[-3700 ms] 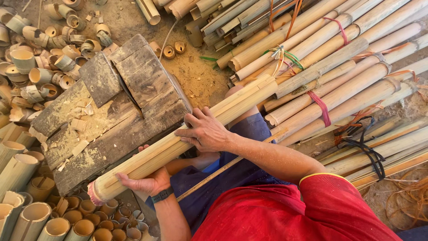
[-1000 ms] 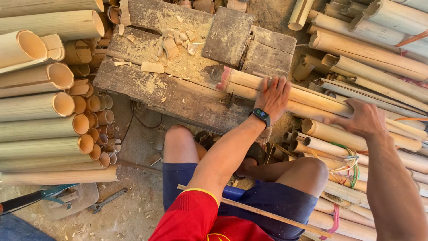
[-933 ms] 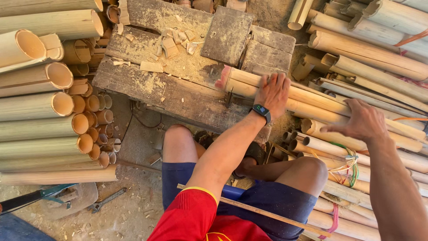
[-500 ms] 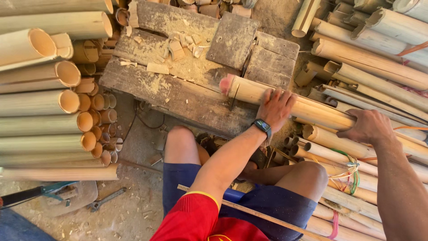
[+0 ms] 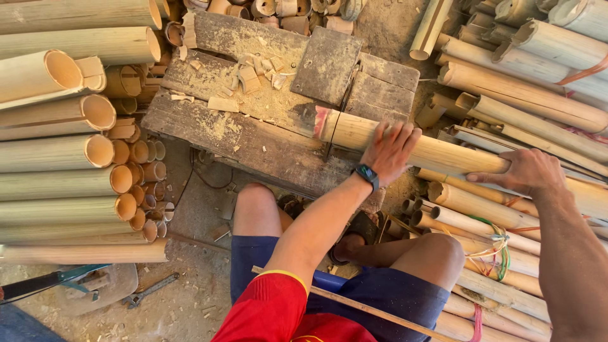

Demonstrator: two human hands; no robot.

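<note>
On the weathered grey wooden block [image 5: 253, 136] we position the long pale bamboo pole [image 5: 437, 152]: left hand [image 5: 392, 151] flat, fingers spread; right hand [image 5: 529, 174] curled over it. Next, we judge, it needs steadying.

Your way left is walled by the stacked pale hollow bamboo tubes [image 5: 69, 158]; right, by the heap of long bamboo poles [image 5: 525, 95]. Only the chip-littered weathered wooden block [image 5: 253, 114] ahead offers room.

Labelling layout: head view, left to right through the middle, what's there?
Stacked bamboo tubes → wooden chopping block → red-ended bamboo pole → left hand → right hand, both on that pole.
</note>
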